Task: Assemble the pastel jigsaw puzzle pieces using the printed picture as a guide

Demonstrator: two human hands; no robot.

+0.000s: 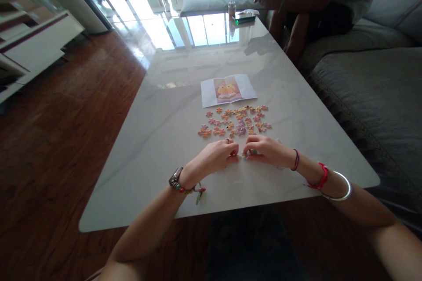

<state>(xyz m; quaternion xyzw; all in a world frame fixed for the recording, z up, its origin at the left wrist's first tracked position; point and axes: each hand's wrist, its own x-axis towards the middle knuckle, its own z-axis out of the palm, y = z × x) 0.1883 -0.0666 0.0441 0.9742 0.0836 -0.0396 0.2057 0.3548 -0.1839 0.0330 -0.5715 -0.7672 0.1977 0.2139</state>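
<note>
Over the near part of the white table [148, 184], my left hand [216, 154] is closed, its fingertips pressed together low by the surface. Whatever they pinch, if anything, is hidden. My right hand [265, 149] curls its fingers and thumb around a small pale green puzzle piece, facing the left hand across a narrow gap. Small whitish pieces [244, 156] lie in that gap. Just beyond both hands, several loose orange, yellow and pink puzzle pieces [225, 117] are spread out, with a purple cluster [241, 127] among them. Behind them rests a creased paper [244, 86] with a printed pumpkin picture [227, 90].
At the table's far end stand a bottle [231, 6] and a dark device with a green light [245, 18]. Another person [316, 0] sits on the grey sofa [369, 83] along the right. A white cabinet [39, 44] is across the wooden floor [66, 131] at left.
</note>
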